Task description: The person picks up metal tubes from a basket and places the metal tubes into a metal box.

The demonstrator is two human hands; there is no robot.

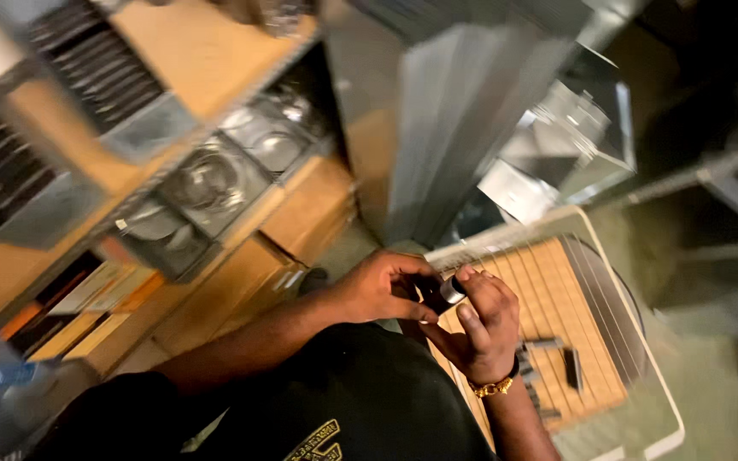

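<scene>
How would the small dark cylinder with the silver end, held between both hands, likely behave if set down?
The cylinder looks round, so it would probably roll if laid on its side. Its shiny silver end suggests hard metal, likely stiff and somewhat slippery. The left hand and right hand pinch it with fingertips alone, so it seems light.
</scene>
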